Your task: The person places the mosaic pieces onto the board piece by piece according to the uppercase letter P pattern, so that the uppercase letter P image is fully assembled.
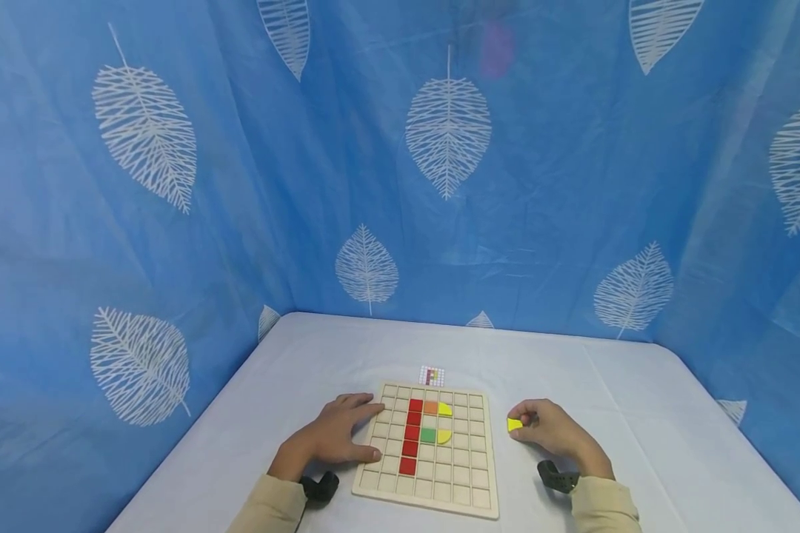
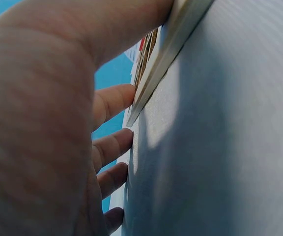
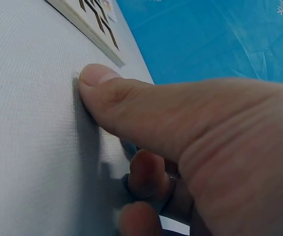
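Observation:
A wooden grid board (image 1: 460, 491) lies on the white table. In its squares sit a column of red tiles (image 1: 410, 433), an orange tile (image 1: 430, 407), a green tile (image 1: 428, 435) and two yellow rounded tiles (image 1: 444, 437). My left hand (image 1: 336, 431) rests at the board's left edge, thumb and index finger touching it, fingers spread. Right of the board, my right hand (image 1: 552, 427) pinches a yellow tile (image 1: 514, 424) between thumb and fingers, just over the tabletop. In the right wrist view the thumb (image 3: 131, 98) hides that tile.
A small printed pattern card (image 1: 432, 375) lies behind the board's far edge, showing a coloured grid. Blue curtains (image 1: 440, 244) with white leaf prints stand around the white tabletop (image 1: 547, 363). Each wrist wears a dark strap (image 1: 558, 477).

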